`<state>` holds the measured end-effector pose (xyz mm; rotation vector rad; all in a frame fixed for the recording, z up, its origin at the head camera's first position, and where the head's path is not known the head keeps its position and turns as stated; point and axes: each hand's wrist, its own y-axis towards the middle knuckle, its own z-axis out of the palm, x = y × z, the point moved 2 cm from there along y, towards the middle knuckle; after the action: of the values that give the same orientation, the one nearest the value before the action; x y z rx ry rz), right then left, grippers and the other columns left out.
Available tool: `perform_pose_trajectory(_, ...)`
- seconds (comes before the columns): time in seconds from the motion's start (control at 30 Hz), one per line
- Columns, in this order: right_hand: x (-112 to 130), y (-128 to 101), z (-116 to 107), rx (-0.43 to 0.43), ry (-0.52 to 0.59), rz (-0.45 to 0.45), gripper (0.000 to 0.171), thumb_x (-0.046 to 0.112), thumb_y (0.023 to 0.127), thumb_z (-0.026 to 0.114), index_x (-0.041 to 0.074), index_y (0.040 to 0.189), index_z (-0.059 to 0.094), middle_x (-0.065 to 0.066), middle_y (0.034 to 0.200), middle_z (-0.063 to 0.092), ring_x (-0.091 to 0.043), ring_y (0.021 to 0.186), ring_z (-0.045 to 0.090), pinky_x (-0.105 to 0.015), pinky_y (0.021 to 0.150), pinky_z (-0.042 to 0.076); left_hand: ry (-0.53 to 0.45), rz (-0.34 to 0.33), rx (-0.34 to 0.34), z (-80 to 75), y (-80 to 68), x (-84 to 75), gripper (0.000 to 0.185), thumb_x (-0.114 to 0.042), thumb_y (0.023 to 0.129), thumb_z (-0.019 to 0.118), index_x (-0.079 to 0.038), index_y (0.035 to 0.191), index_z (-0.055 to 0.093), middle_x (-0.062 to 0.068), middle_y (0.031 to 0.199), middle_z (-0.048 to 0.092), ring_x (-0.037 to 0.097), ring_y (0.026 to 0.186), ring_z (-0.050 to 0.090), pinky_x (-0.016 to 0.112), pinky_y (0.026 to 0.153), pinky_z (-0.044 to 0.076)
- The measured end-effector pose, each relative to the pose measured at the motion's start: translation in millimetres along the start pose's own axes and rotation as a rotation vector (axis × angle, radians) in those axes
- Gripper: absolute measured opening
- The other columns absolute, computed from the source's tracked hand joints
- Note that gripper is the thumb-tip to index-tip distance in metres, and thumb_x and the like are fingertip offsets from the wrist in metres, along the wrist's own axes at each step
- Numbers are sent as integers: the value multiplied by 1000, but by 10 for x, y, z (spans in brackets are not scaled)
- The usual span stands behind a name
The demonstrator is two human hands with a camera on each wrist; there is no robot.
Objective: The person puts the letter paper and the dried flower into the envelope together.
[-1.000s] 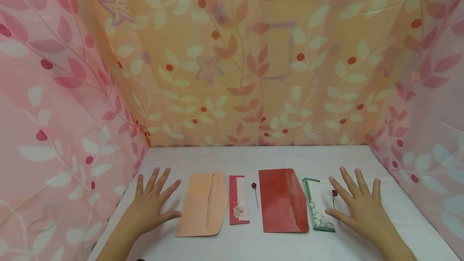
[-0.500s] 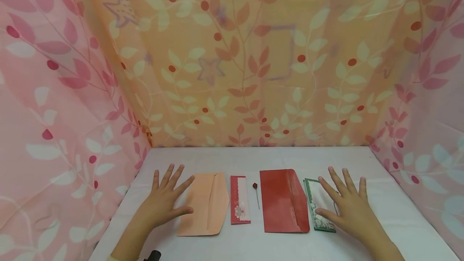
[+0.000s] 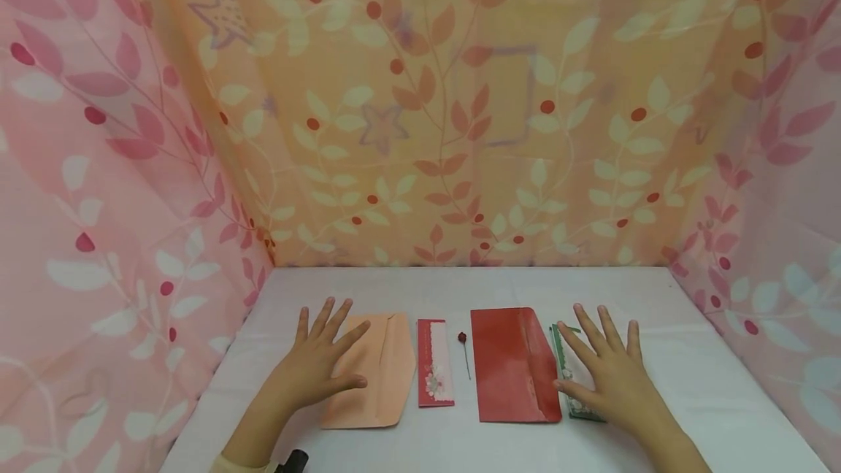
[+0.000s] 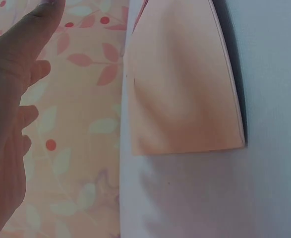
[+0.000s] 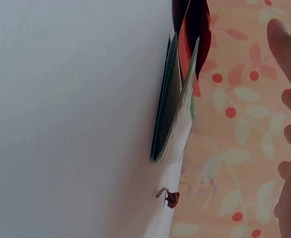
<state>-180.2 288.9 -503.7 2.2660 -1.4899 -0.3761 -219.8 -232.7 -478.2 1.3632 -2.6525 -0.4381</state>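
My left hand, fingers spread, hovers over the left part of a peach envelope, its shadow falling on the paper in the left wrist view. To the right, my right hand is likewise spread above a green-and-white floral card, covering much of it. Neither hand grips anything. Between them lie a red-and-white floral card, a small dark red rose on a thin stem, and a red envelope. A second small rose shows beside the folded green card in the right wrist view; the right hand hides it from the head view.
Everything lies in a row on a white-covered table. A yellow leaf-patterned curtain stands along the back edge, with pink curtains at both sides. A black object shows by the left wrist.
Both hands have moved inward with fingers still spread: the left rightward over the peach envelope, the right leftward over the green card. The envelopes and cards stay in place.
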Motion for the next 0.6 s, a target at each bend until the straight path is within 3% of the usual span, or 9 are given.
perform_pose_trajectory(0.37, 190, 120, 57, 11, 53, 8, 100, 71, 78, 74, 30, 160, 35, -8, 171, 19, -37, 159, 0, -68, 118, -15, -29, 16, 22, 64, 72, -58, 89, -72, 82, 69, -30, 156, 44, 10, 173, 9, 45, 157, 4, 77, 115, 4)
perform_pose_trajectory(0.6, 349, 207, 161, 2, 49, -55, 99, 72, 78, 73, 25, 158, 40, -8, 170, 24, -37, 159, 2, -70, 119, -11, -115, 33, 68, 171, 120, -135, 90, -69, 81, 71, -28, 156, 44, 9, 172, 10, 43, 157, 2, 78, 114, 0)
